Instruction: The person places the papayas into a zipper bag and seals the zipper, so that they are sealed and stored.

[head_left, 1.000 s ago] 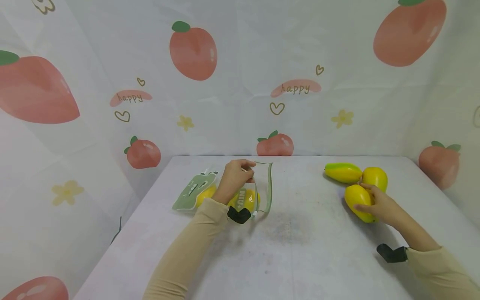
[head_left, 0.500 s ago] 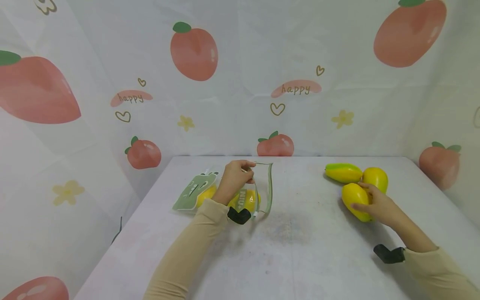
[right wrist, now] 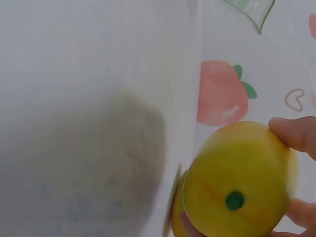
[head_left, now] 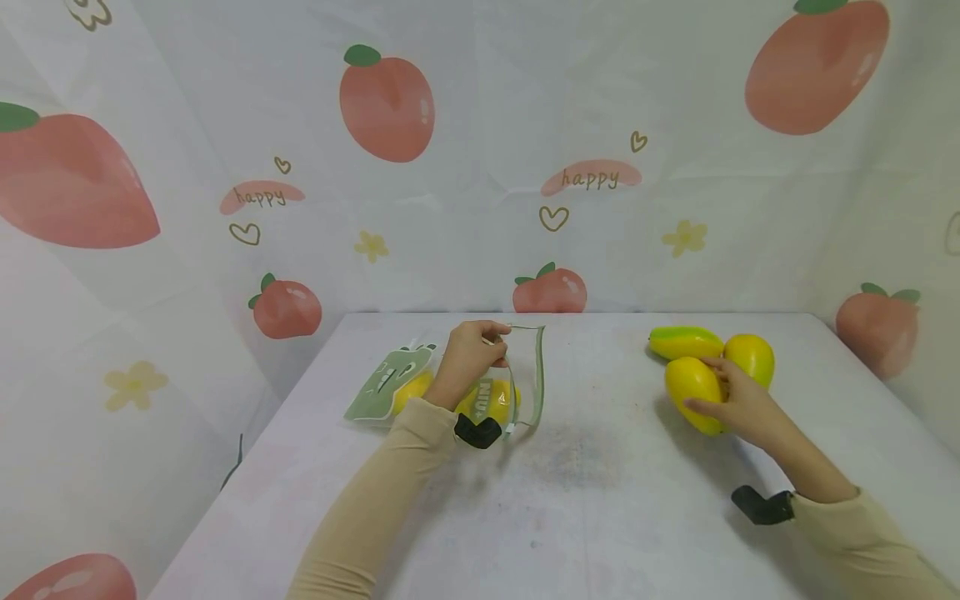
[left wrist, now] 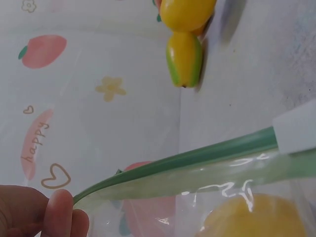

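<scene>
In the head view my left hand (head_left: 467,360) pinches the upper rim of a clear zip bag (head_left: 378,390) with a green cartoon print. The bag's mouth gapes toward the right, and yellow fruit (head_left: 504,402) shows through its plastic. The left wrist view has the thumb and fingers at one end of the green zip strip (left wrist: 197,159). On the right, my right hand (head_left: 746,410) grips a yellow mango (head_left: 688,387) between thumb and fingers. The right wrist view shows the mango's green stem spot (right wrist: 235,200) facing the camera.
Behind the held mango lie an elongated yellow-green fruit (head_left: 684,344) and a rounder yellow one (head_left: 752,358). The white table (head_left: 585,517) ends at a fruit-printed cloth backdrop (head_left: 465,233). Black wrist mounts (head_left: 761,505) project from the sleeves.
My right hand has moved left and slightly back with the mango, away from the rounder fruit. My left hand and the bag have stayed in place.
</scene>
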The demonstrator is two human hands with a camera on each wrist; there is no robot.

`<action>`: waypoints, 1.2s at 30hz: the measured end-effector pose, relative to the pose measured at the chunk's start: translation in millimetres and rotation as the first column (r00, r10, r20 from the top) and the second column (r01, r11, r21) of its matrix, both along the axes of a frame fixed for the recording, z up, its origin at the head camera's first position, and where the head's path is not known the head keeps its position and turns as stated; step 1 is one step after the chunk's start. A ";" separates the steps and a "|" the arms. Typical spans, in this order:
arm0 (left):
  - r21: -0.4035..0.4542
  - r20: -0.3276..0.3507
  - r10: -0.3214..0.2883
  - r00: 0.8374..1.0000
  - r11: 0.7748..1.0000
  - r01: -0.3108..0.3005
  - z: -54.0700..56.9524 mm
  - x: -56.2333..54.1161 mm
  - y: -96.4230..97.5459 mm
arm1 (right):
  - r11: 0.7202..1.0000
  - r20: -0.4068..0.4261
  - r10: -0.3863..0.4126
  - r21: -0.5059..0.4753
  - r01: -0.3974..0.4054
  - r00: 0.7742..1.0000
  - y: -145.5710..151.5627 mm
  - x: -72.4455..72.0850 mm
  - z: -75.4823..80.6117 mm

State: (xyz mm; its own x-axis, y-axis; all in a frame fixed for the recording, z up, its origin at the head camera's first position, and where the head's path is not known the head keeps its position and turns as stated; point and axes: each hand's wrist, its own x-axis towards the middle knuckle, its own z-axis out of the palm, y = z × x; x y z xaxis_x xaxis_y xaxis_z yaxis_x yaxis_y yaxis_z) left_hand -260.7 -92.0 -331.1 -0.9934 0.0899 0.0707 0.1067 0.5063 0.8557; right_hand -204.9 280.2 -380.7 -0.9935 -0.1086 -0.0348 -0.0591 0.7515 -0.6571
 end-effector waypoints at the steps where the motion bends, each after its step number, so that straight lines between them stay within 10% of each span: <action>1: 0.000 -0.002 -0.001 1.000 1.000 0.001 0.1 0.2 0.1 | 1.000 -0.007 0.004 -0.003 -0.004 1.000 -1.1 -0.2 0.3; 36: -0.012 -0.006 -0.010 1.000 1.000 0.010 -3.1 -0.5 2.7 | 0.996 -0.089 0.081 -0.031 -0.084 0.993 -51.9 -7.0 19.8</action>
State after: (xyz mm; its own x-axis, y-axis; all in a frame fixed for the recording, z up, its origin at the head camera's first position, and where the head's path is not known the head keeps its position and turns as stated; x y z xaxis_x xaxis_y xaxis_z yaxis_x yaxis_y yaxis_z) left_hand -261.1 -89.3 -334.2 -0.9921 0.1006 0.0753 0.1167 0.5150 0.8492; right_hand -212.0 228.3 -360.9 -0.9801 -0.1901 0.0569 -0.1783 0.7183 -0.6724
